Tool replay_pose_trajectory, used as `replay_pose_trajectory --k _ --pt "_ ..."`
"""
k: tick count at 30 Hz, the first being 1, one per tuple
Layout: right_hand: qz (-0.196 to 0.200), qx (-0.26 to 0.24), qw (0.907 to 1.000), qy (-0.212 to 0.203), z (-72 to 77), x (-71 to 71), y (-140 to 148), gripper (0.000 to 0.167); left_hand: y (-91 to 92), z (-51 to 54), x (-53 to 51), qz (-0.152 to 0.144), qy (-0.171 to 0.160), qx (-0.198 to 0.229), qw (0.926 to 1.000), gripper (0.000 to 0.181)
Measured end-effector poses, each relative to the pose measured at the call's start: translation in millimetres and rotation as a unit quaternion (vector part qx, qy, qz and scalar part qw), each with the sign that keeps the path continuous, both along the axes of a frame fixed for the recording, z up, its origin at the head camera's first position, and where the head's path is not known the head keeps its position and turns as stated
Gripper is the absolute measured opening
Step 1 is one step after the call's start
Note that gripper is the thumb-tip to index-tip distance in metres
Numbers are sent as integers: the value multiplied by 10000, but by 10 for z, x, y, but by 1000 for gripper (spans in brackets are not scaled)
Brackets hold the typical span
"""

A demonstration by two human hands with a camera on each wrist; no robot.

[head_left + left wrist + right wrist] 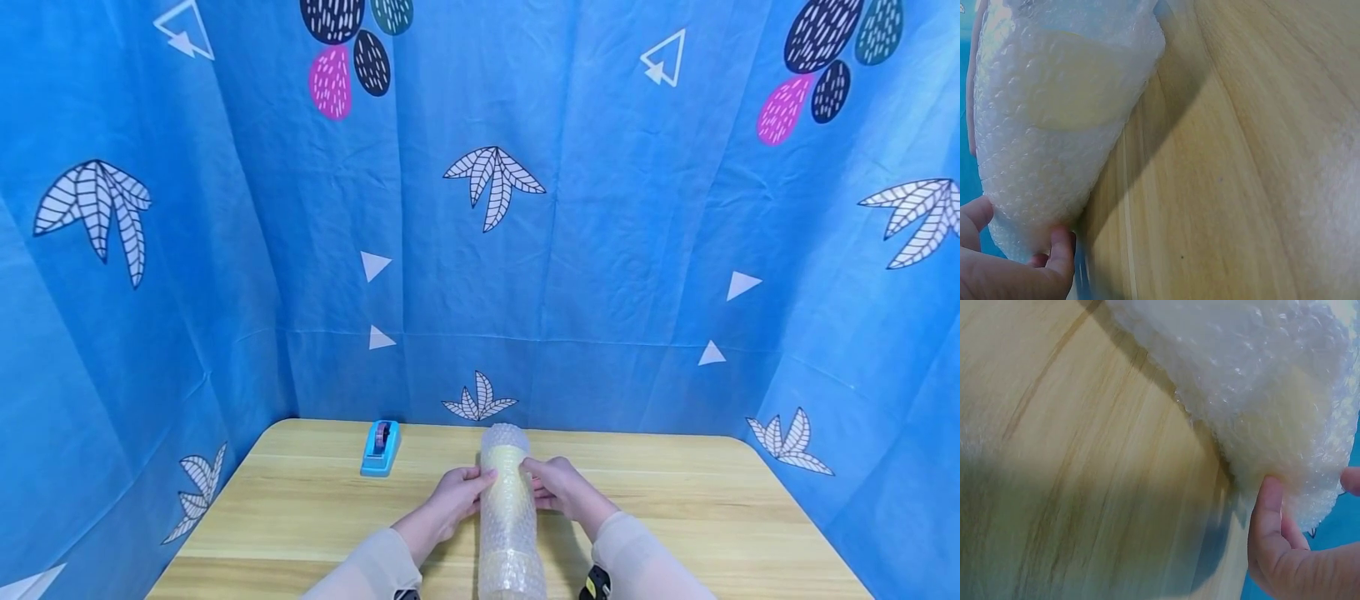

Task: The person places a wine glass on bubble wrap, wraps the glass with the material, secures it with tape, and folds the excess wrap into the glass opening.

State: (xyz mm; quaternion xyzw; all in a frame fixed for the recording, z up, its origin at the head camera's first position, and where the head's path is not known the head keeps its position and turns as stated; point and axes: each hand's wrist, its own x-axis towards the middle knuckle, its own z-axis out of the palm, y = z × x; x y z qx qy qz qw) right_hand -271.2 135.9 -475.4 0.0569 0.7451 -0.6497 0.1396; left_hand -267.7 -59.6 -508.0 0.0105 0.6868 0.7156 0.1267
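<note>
A long bundle of clear bubble wrap (510, 521) lies on the table, running from near the back edge toward me, with a pale yellowish shape showing through its layers. What is inside cannot be made out. My left hand (453, 497) grips its left side, thumb on top and fingers low against the side, as the left wrist view also shows on the wrap (1041, 169). From the right, my right hand (567, 490) holds the bundle in the same way, at about the same height. The wrap (1291, 425) fills the upper right of the right wrist view.
A blue tape dispenser (380, 450) with a roll in it stands toward the back left of the wooden table (300, 500). Blue patterned cloth (465, 292) hangs behind the table and along both sides.
</note>
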Motion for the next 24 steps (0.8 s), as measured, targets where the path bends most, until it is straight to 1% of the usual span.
replay_pose_trajectory --k 3,8,11,16,19,24 --pt "-15 6 10000 -34 6 -3 -5 22 4 -5 -7 18 -11 -45 10000 68" --pt "-43 70 9999 -57 18 -6 -3 27 16 -3 -19 143 -24 -213 9997 71" --pt "-23 98 9999 -65 9 -12 3 26 22 4 -18 239 -26 -282 9993 73" --pt "39 31 10000 -65 -8 -21 13 25 33 15 -8 346 22 -356 9988 71" --pt "69 -22 9999 -69 -6 -27 16 27 36 17 -6 372 44 -403 9985 71" --pt "42 55 10000 -54 8 -21 22 27 34 14 -20 337 71 -354 9988 71"
